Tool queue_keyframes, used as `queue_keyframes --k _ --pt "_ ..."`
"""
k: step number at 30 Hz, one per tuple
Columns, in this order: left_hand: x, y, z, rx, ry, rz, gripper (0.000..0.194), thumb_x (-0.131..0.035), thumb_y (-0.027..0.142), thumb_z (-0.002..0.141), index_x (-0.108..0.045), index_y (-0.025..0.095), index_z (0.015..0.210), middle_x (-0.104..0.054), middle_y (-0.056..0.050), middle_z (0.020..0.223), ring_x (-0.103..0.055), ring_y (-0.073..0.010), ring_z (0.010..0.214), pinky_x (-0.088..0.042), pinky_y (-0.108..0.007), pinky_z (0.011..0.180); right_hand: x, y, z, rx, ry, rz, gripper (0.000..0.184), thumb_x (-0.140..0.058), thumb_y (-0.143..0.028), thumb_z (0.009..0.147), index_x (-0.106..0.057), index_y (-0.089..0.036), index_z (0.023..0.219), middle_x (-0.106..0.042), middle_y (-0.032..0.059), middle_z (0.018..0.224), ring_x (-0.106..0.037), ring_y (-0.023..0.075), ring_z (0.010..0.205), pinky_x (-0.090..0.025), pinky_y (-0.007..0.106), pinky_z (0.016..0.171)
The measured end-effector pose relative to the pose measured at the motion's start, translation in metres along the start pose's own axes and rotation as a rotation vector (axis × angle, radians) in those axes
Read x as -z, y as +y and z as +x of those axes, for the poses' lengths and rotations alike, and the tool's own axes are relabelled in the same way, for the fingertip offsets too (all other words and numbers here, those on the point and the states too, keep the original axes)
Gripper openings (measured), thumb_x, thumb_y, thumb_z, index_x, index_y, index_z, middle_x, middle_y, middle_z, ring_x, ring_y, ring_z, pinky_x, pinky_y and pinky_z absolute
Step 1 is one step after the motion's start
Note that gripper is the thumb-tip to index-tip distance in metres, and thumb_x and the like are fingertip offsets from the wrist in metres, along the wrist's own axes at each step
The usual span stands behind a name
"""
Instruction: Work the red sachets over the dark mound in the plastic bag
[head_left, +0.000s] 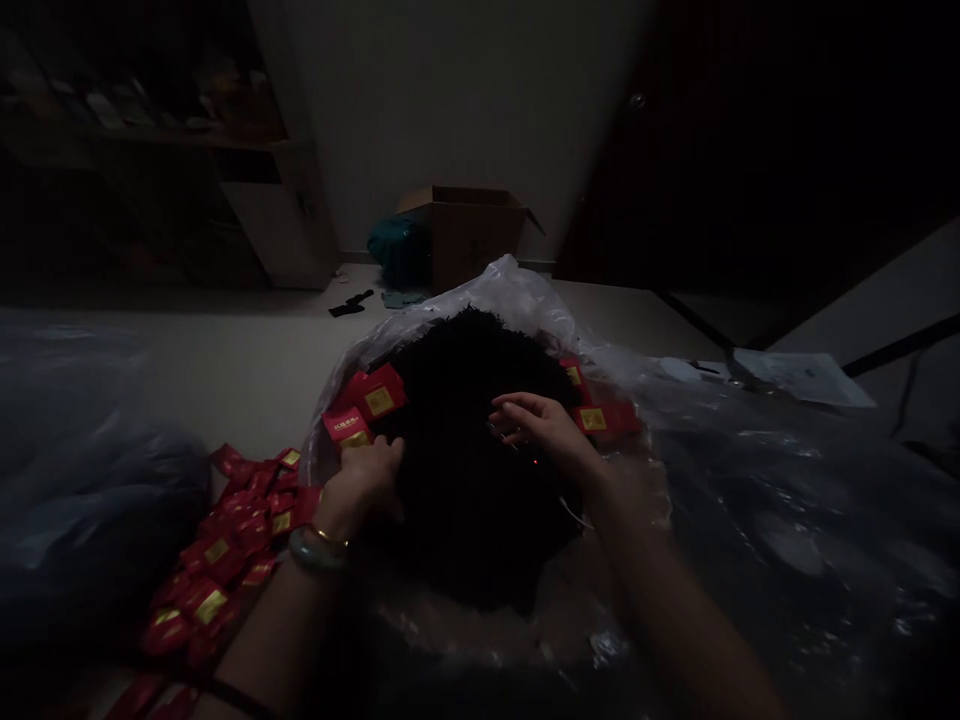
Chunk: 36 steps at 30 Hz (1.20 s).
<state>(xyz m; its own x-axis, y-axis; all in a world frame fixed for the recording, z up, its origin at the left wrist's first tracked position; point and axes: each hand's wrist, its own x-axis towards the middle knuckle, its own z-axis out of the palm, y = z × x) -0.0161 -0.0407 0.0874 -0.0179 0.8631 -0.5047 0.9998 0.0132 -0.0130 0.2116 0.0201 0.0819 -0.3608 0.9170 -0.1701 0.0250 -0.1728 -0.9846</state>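
Observation:
A clear plastic bag lies open before me, filled with a dark loose heap. Small red packets with gold labels rest on its left rim, and more red packets on its right rim. My left hand, with bangles at the wrist, is curled at the heap's left edge just under a red packet; what it grips is too dark to make out. My right hand lies on top of the heap with fingers stretched out toward the left.
A pile of several red packets spreads on the floor at my left. A dark bag sits further left. An open cardboard box and a teal bundle stand by the back wall. Papers lie at right.

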Motion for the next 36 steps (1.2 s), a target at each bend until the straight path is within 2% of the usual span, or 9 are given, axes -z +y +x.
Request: queue_keyframes --k 4,8,12,16,19,22,28,33,36 --pt "-0.013 -0.006 -0.007 -0.022 -0.053 0.036 0.091 -0.073 0.015 0.059 -0.033 0.02 0.141 -0.053 -0.02 0.127 -0.06 -0.0332 0.105 -0.048 -0.042 0.084 0.004 0.001 0.001 0.005 0.015 0.002 0.021 -0.069 -0.031 0.076 -0.067 -0.017 0.092 -0.071 0.0044 0.081 -0.068 0.014 0.071 -0.053 0.022 0.058" --pt "-0.024 -0.014 -0.009 -0.04 0.028 0.058 0.077 -0.052 0.008 0.076 -0.024 0.022 0.147 -0.055 -0.02 0.122 -0.062 -0.0316 0.101 -0.046 -0.043 0.083 0.011 0.0 0.002 0.011 0.054 0.015 0.019 -0.069 -0.029 0.076 -0.067 -0.018 0.091 -0.071 0.0047 0.081 -0.068 0.0143 0.069 -0.054 0.023 0.058" --pt "-0.02 -0.021 -0.004 0.018 0.195 0.101 0.064 -0.046 0.008 0.079 -0.038 0.025 0.14 -0.059 -0.018 0.114 -0.061 -0.0302 0.098 -0.043 -0.043 0.083 0.017 -0.004 0.001 0.042 0.094 0.032 0.018 -0.068 -0.028 0.076 -0.067 -0.018 0.091 -0.071 0.0043 0.08 -0.068 0.0138 0.068 -0.054 0.022 0.057" --pt "-0.009 -0.027 0.013 0.112 0.291 0.1 0.039 -0.046 0.017 0.083 -0.06 0.021 0.12 -0.06 -0.018 0.111 -0.061 -0.0314 0.093 -0.04 -0.046 0.082 0.02 -0.007 -0.001 0.064 0.096 0.053 0.02 -0.068 -0.031 0.075 -0.067 -0.018 0.09 -0.071 0.004 0.079 -0.068 0.0148 0.069 -0.054 0.022 0.056" --pt "-0.007 -0.028 0.026 0.116 0.287 0.089 0.027 -0.055 0.019 0.078 -0.067 0.018 0.102 -0.06 -0.015 0.112 -0.059 -0.0307 0.096 -0.038 -0.044 0.083 0.022 -0.007 -0.003 0.079 0.067 0.074 0.023 -0.069 -0.034 0.073 -0.067 -0.019 0.091 -0.071 0.0039 0.08 -0.069 0.0154 0.07 -0.054 0.023 0.057" --pt "-0.008 -0.026 0.03 0.162 0.295 0.071 0.034 -0.06 0.017 0.073 -0.065 0.017 0.106 -0.06 -0.017 0.112 -0.058 -0.032 0.1 -0.036 -0.044 0.085 0.027 -0.006 -0.003 0.072 0.058 0.087 0.024 -0.07 -0.035 0.072 -0.067 -0.019 0.091 -0.071 0.0035 0.08 -0.069 0.0157 0.07 -0.055 0.023 0.057" --pt "0.004 -0.029 0.013 0.301 0.282 0.021 0.03 -0.06 0.022 0.074 -0.069 0.01 0.101 -0.063 -0.022 0.107 -0.06 -0.0339 0.098 -0.042 -0.04 0.079 0.041 -0.007 -0.007 0.076 0.13 0.101 0.018 -0.068 -0.03 0.075 -0.066 -0.02 0.09 -0.071 0.0025 0.078 -0.069 0.0141 0.069 -0.055 0.022 0.057" --pt "0.02 -0.056 -0.015 0.385 0.306 0.01 0.036 -0.064 0.035 0.072 -0.07 0.013 0.1 -0.065 -0.021 0.105 -0.061 -0.0351 0.099 -0.045 -0.039 0.077 0.046 -0.009 -0.012 0.122 0.16 0.064 0.018 -0.067 -0.03 0.075 -0.067 -0.02 0.09 -0.071 0.003 0.079 -0.068 0.0136 0.068 -0.054 0.022 0.058" --pt "0.017 -0.091 -0.028 0.5 0.272 -0.022 0.045 -0.08 0.038 0.05 -0.072 0.018 0.09 -0.064 -0.02 0.107 -0.057 -0.0409 0.102 -0.045 -0.045 0.079 0.042 -0.011 -0.014 0.122 0.162 0.027 0.018 -0.068 -0.029 0.075 -0.067 -0.02 0.09 -0.071 0.0032 0.079 -0.068 0.0134 0.068 -0.054 0.021 0.057"
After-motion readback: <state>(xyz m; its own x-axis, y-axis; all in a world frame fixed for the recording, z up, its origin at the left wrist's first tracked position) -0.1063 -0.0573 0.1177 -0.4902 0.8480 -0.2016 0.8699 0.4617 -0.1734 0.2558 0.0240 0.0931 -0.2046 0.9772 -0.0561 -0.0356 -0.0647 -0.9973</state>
